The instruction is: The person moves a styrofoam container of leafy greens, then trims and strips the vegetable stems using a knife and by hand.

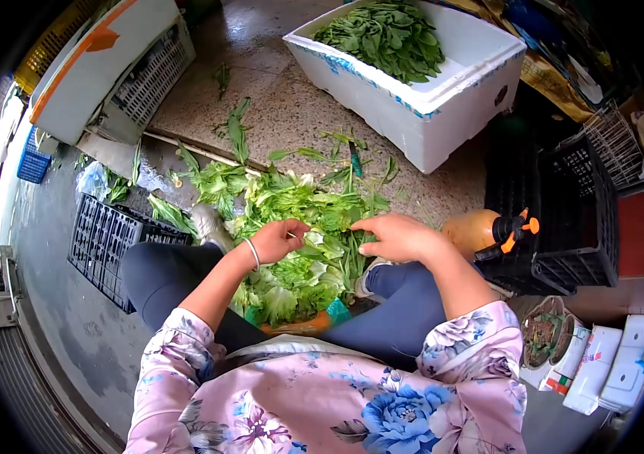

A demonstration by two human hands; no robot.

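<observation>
A heap of pale green leafy lettuce leaves (pixel 299 284) lies on the floor between my legs. Above its left part is my left hand (pixel 280 240), fingers curled in; whether something small is pinched there is hidden. At the right side of the heap, my right hand (pixel 397 236) has index finger and thumb apart, with nothing visible between them. Both hands are just over the leaves. Beyond the heap, a tool with a green handle (pixel 355 160) rests among loose green stalks (pixel 307 153).
A white foam box (pixel 405 113) holding dark leafy greens (pixel 390 38) stands ahead. At right are a spray bottle (pixel 473 233) with an orange nozzle and black crates (pixel 579 219). Another black crate (pixel 110 242) sits by my left leg. A white grated crate (pixel 152 76) stands farther left.
</observation>
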